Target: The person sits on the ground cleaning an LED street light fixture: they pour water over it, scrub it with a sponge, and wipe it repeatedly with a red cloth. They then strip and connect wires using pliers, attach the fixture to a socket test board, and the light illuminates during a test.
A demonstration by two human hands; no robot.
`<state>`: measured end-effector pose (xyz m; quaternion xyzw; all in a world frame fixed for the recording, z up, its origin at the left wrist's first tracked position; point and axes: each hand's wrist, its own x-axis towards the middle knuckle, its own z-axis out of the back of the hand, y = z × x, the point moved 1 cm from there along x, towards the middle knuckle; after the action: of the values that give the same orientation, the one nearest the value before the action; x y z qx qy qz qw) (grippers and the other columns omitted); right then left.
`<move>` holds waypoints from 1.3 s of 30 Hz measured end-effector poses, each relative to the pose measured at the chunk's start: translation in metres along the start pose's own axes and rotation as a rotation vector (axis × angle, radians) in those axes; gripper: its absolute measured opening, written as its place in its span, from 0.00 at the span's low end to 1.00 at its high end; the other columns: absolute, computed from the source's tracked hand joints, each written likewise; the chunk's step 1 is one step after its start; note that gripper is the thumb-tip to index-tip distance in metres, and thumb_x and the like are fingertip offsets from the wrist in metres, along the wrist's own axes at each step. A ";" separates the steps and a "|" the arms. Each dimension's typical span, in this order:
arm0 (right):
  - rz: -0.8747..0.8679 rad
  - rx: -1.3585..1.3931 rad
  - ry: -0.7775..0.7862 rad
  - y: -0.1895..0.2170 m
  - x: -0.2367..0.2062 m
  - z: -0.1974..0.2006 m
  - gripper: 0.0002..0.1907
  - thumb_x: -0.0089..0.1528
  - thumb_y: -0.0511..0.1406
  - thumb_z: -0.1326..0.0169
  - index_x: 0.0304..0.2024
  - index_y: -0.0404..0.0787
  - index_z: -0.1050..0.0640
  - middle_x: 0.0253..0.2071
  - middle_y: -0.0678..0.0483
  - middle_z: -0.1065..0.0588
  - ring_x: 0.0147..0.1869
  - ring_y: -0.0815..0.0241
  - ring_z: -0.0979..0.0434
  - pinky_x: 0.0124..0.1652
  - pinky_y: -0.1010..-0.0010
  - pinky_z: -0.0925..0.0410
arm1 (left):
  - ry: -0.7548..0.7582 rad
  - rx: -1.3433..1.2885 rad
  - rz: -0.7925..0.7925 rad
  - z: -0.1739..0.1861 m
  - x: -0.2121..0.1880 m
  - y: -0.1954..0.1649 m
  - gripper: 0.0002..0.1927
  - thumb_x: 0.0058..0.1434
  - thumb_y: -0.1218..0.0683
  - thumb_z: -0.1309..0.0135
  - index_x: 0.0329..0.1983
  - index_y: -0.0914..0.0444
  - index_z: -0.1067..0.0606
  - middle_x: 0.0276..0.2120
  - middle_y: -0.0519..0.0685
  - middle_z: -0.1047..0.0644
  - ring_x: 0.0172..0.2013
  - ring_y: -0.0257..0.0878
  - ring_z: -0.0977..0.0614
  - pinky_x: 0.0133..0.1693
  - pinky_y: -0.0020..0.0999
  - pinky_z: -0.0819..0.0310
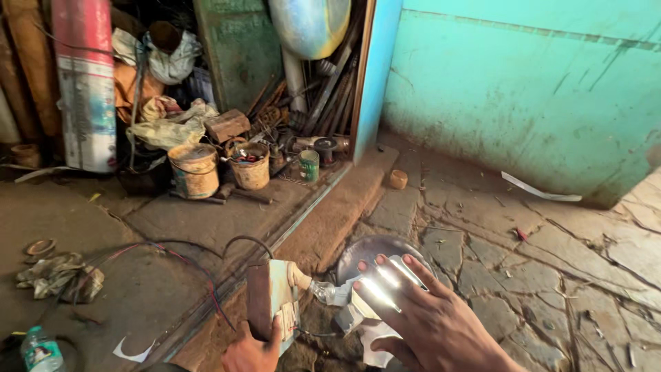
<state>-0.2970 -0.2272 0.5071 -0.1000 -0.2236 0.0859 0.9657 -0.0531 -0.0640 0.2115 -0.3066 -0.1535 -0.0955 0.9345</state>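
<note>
R hand (420, 313) lies open, fingers spread flat over a shiny metal part (375, 293) low in the frame, near the bottom edge of the floor; L hand (251, 351) is closed round the lower end of a box-shaped unit (274, 300), rusty brown on 1 face, pale w/ a label on the other. A clear bulb-like piece (323, 291) sits btwn the unit and the metal part. A round grey disc (375, 249) lies on the floor just behind the R fingers.

Packages, big to small: tall roll w/ red, white & blue print (86, 83) leaning at top-left corner; 2 buff buckets (195, 169) (251, 169) side by side at the clutter's front edge; small green-labelled tin (309, 165) right of them; plastic bottle w/ green cap (40, 350) at bottom-left corner.

Floor: cracked stone slabs (523, 262) on the R, smoother concrete (103, 227) on the L, a metal track (303, 213) running diagonally btwn. Black & red wires (172, 249) loop across the concrete. Turquoise wall (523, 89), scuffed, closes the R side.
</note>
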 end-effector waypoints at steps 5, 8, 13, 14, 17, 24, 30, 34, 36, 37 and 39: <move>0.015 -0.038 0.015 0.004 -0.008 -0.001 0.41 0.64 0.57 0.54 0.73 0.43 0.41 0.73 0.48 0.40 0.78 0.47 0.49 0.71 0.48 0.56 | 0.038 -0.041 -0.070 0.001 -0.002 0.003 0.35 0.48 0.26 0.45 0.28 0.63 0.26 0.18 0.61 0.22 0.25 0.61 0.17 0.31 0.56 0.23; 0.040 -0.095 0.019 0.009 -0.009 0.004 0.42 0.63 0.58 0.54 0.73 0.42 0.39 0.74 0.48 0.39 0.78 0.47 0.46 0.70 0.49 0.53 | 0.028 -0.027 -0.072 0.003 0.001 0.002 0.35 0.48 0.26 0.45 0.29 0.63 0.24 0.19 0.61 0.21 0.26 0.60 0.17 0.32 0.56 0.23; 0.026 -0.188 -0.122 0.024 -0.023 0.020 0.32 0.66 0.58 0.54 0.65 0.49 0.27 0.67 0.54 0.31 0.70 0.48 0.37 0.68 0.46 0.45 | -0.045 0.101 -0.287 0.005 -0.004 0.007 0.48 0.54 0.24 0.48 0.50 0.75 0.22 0.21 0.58 0.21 0.23 0.54 0.18 0.29 0.46 0.23; -0.037 -0.247 -0.157 0.026 -0.029 0.023 0.29 0.69 0.58 0.56 0.61 0.51 0.22 0.63 0.55 0.27 0.67 0.45 0.33 0.66 0.48 0.43 | 0.150 0.134 -0.194 0.003 -0.006 0.009 0.41 0.59 0.26 0.50 0.47 0.67 0.21 0.19 0.59 0.21 0.23 0.56 0.18 0.30 0.48 0.24; -0.200 -0.145 -0.282 0.029 -0.046 0.026 0.34 0.73 0.58 0.66 0.55 0.44 0.17 0.55 0.51 0.21 0.62 0.48 0.26 0.68 0.48 0.40 | -0.040 -0.018 -0.285 0.006 -0.010 0.012 0.34 0.59 0.29 0.42 0.33 0.67 0.26 0.23 0.60 0.22 0.25 0.60 0.19 0.29 0.52 0.26; -0.326 -0.063 -0.402 0.041 -0.044 0.022 0.37 0.75 0.56 0.73 0.46 0.45 0.16 0.48 0.50 0.19 0.55 0.49 0.23 0.64 0.51 0.38 | -0.024 -0.065 -0.291 0.022 -0.009 0.003 0.33 0.60 0.31 0.38 0.33 0.68 0.27 0.21 0.60 0.23 0.23 0.61 0.19 0.27 0.52 0.26; -0.286 0.155 -0.386 0.051 -0.025 0.007 0.31 0.73 0.55 0.65 0.49 0.43 0.17 0.49 0.50 0.20 0.58 0.50 0.23 0.65 0.51 0.38 | -0.030 -0.126 -0.317 0.025 -0.010 0.003 0.32 0.61 0.34 0.37 0.32 0.68 0.28 0.21 0.60 0.25 0.24 0.61 0.20 0.27 0.52 0.28; -0.110 0.260 -0.129 0.054 -0.021 -0.023 0.24 0.67 0.48 0.48 0.57 0.41 0.20 0.59 0.50 0.23 0.66 0.48 0.26 0.68 0.48 0.40 | -0.032 -0.115 -0.320 0.021 -0.010 0.006 0.32 0.61 0.33 0.36 0.30 0.67 0.29 0.21 0.60 0.25 0.24 0.62 0.20 0.26 0.53 0.28; -0.111 0.260 -0.006 0.054 -0.024 -0.032 0.26 0.63 0.45 0.44 0.61 0.41 0.23 0.63 0.49 0.26 0.70 0.47 0.29 0.69 0.46 0.42 | -0.024 -0.114 -0.311 0.020 -0.010 0.007 0.32 0.61 0.33 0.36 0.30 0.67 0.29 0.21 0.60 0.25 0.24 0.62 0.20 0.26 0.53 0.29; -0.135 0.278 0.024 0.053 -0.026 -0.034 0.28 0.62 0.44 0.43 0.62 0.40 0.24 0.65 0.49 0.27 0.71 0.47 0.31 0.70 0.45 0.43 | -0.015 -0.120 -0.305 0.020 -0.010 0.008 0.32 0.61 0.33 0.36 0.30 0.67 0.29 0.21 0.60 0.25 0.24 0.62 0.20 0.26 0.53 0.28; -0.139 0.294 0.070 0.051 -0.027 -0.034 0.29 0.61 0.42 0.43 0.64 0.39 0.26 0.67 0.48 0.29 0.73 0.46 0.33 0.70 0.45 0.44 | -0.009 -0.109 -0.303 0.019 -0.010 0.009 0.33 0.61 0.33 0.36 0.30 0.67 0.29 0.21 0.60 0.25 0.24 0.62 0.20 0.27 0.54 0.28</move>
<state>-0.3120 -0.1891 0.4539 0.0552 -0.1813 0.0471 0.9807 -0.0648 -0.0448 0.2179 -0.3306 -0.1968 -0.2420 0.8907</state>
